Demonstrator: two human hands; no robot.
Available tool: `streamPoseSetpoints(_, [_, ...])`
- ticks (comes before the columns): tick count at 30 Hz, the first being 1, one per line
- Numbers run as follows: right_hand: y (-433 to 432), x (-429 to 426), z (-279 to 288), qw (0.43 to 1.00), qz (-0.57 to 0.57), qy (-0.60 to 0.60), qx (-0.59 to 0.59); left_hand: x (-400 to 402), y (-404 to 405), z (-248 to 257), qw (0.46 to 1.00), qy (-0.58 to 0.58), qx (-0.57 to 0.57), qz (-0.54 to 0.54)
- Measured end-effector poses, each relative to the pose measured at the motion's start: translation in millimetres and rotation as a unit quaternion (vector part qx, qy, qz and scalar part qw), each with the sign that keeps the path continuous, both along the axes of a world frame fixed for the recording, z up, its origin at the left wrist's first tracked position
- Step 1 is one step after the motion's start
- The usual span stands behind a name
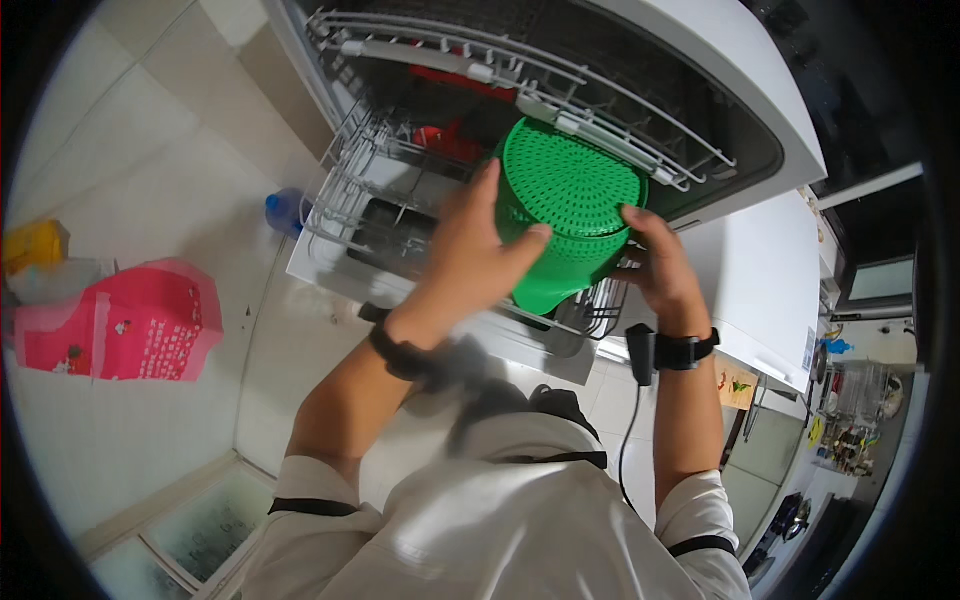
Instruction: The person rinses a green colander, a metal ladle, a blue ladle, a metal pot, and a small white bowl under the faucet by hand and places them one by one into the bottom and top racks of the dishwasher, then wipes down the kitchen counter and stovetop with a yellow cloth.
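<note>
A green plastic colander (577,176) with a perforated base is held bottom up over the pulled-out lower rack (345,187) of a dishwasher. My left hand (469,247), slightly blurred, grips its left side, with the thumb across the front. On the right side my right hand (660,262) has its thumb on the rim of the perforated base and its fingers against the wall. Below, the colander's solid green lip points towards me. The upper rack (600,135) overhangs its far edge. Whether the colander rests on the lower wires is hidden.
Red items (450,142) sit deeper inside the dishwasher. The open door (495,337) lies under the lower rack. A white cabinet (765,277) stands at right. On the left are a pink bag (157,322) bearing writing and a blue bottle (283,211). A cable (630,442) hangs from my right wrist.
</note>
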State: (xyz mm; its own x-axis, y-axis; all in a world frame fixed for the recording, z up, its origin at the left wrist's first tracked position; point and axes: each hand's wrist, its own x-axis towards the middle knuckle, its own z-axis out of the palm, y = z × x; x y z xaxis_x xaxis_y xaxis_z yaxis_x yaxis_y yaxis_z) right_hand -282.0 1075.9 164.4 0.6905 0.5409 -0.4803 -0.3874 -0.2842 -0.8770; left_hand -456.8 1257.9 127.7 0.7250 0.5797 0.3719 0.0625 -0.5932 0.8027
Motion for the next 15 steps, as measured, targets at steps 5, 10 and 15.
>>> streamPoseSetpoints(5, [0, 0, 3, 0.999, -0.047, 0.022, 0.009, -26, 30, 8, 0.961, 0.028, -0.258, -0.099])
streamPoseSetpoints(10, [11, 0, 4, 1.0, -0.013, 0.013, 0.012, -46, 167, -17, 0.91, 0.295, 0.266, -0.113])
streamPoseSetpoints(15, [17, -5, -19, 0.994, -0.045, 0.071, 0.063, -5, 214, -31, 0.814, 0.485, 0.148, -0.283])
